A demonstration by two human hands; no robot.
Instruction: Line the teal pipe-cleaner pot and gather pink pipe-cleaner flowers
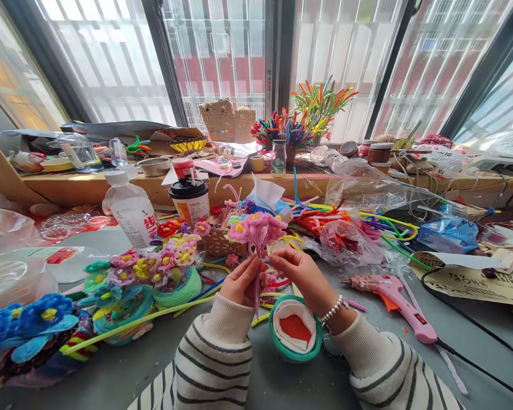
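Note:
My left hand (243,280) is closed round the stems of a bunch of pink pipe-cleaner flowers (259,229), held upright with the blooms above my fingers. The stem ends stick out below that hand. From the right, my right hand (297,267) pinches at the same stems just under the blooms, thumb and forefinger together. Below my hands stands a small green pot (277,344), wound like the pipe cleaners, with a white lining and a red-orange inside. A pink glue gun (399,293) lies to the right of my right hand, its nozzle pointing left.
Finished flower pots (177,287) and blue flowers (38,319) crowd the left. Behind stand a water bottle (130,210), a lidded cup (190,200) and a woven basket (222,242). Loose pipe cleaners (320,225) heap up behind my hands. The glue gun's black cord (474,364) runs right.

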